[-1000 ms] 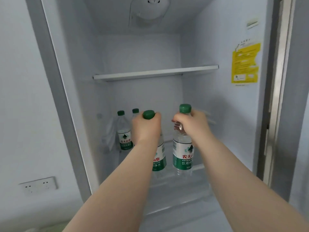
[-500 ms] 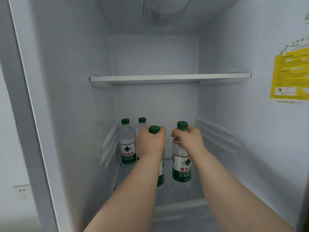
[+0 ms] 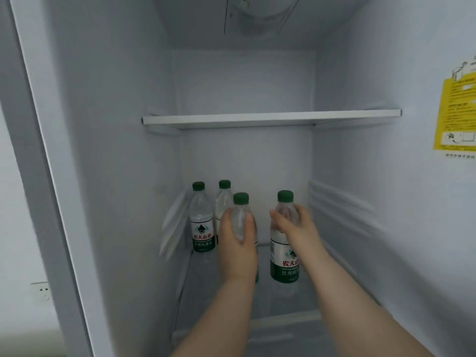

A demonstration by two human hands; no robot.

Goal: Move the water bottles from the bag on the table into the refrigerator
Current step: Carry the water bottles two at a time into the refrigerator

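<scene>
Inside the open refrigerator [image 3: 116,150] both my arms reach onto the lower glass shelf [image 3: 283,315]. My left hand [image 3: 238,243] wraps around the upper body of a clear water bottle [image 3: 241,202] with a green cap. My right hand [image 3: 296,228] grips the neck and shoulder of a second bottle [image 3: 283,264], which stands upright on the shelf with its green label showing. Two more green-capped bottles stand behind at the back left: one [image 3: 202,228] by the left wall, the other [image 3: 223,197] partly hidden by my left hand. The bag and table are out of view.
A white shelf [image 3: 270,118] spans the compartment above the bottles. A yellow sticker [image 3: 454,112] is on the right inner wall, ribbed rails [image 3: 340,210] below it. A round light fitting [image 3: 262,9] sits in the ceiling. A wall socket [image 3: 42,289] shows outside at the left.
Both hands have pushed their bottles deeper into the fridge and lower onto the shelf. My grips have slid down from the caps to the bottle shoulders. The view has moved closer.
</scene>
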